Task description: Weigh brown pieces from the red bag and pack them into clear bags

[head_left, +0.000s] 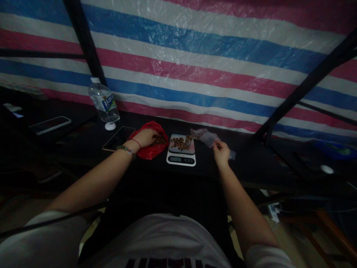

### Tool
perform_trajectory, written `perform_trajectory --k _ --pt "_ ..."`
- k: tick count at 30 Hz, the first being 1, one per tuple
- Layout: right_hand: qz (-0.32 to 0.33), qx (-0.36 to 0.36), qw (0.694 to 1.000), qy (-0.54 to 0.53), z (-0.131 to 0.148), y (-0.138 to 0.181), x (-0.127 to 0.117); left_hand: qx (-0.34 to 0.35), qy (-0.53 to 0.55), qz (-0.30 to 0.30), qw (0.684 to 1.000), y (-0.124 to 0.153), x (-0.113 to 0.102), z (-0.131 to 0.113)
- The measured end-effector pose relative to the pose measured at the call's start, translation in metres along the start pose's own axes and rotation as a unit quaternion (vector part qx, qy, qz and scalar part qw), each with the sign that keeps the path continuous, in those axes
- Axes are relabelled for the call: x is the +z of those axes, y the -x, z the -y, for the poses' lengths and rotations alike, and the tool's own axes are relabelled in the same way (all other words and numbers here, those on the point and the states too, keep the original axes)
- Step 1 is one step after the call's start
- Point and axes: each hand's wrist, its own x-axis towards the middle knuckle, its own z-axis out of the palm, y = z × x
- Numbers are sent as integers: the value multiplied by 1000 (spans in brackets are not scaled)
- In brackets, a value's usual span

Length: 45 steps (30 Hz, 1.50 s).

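My left hand (pixel 145 137) is in a red plastic bag (pixel 150 150) of small brown nut-like pieces (pixel 160 140). Its fingers curl down onto them, and what the fingertips hold is hidden. Right of the bag is a white kitchen scale (pixel 181 165) with a lit display. Loose brown pieces (pixel 179 143) lie on its platform beside a small clear cup-like container (pixel 189 140), which seems to hold some too. My right hand (pixel 222 152) is closed, thumb and fingers pinching a clear plastic bag (pixel 208 138) that lies right of the scale.
On the dark table stand a large plastic bottle (pixel 103 99), a white earbud case (pixel 110 126) and a dark phone (pixel 118 138). Another phone (pixel 50 125) lies far left. Striped sheeting (pixel 181 67) hangs behind, with black frame bars (pixel 88 41) in front. A blue item (pixel 334 149) sits at right.
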Motion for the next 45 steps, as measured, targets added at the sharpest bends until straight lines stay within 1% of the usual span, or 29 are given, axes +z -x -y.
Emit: perform_trajectory --k 3,6,9,11,15,17,22,31,35,39,42,44,45 --pt "4 -11 1000 -2 -1 0 2 8 9 -18 1000 3 -1 -8" --pt "6 -12 1000 -1 -3 1 3 27 42 -44 998 2 -4 -24" --pt "9 -15 1000 -1 -2 2 3 61 85 -30 994 -3 -2 -40" --pt "10 -16 1000 0 -1 2 3 78 88 -23 993 -9 2 -47" --pt "6 -18 1000 0 0 2 4 77 92 -9 993 -22 14 -54" --pt "8 -14 1000 -1 1 1 4 67 102 -1 993 -26 18 -53" --pt "18 -12 1000 -9 1 1 5 36 84 1 996 -34 21 -49" --pt "14 -18 1000 -16 1 0 5 18 106 -4 994 -37 25 -45" --pt "15 -19 1000 -16 2 1 5 -17 127 -23 992 -38 28 -45" --pt "10 -18 999 -24 3 1 4 -41 153 -66 985 -32 19 -39" --pt "8 -15 1000 -24 4 1 4 -58 118 -91 987 -18 5 -28" --pt "12 -12 1000 -21 4 1 5 -80 65 -83 991 -7 -2 -18" --pt "16 -11 1000 -21 4 1 6 -86 39 -64 993 -1 -4 -14"
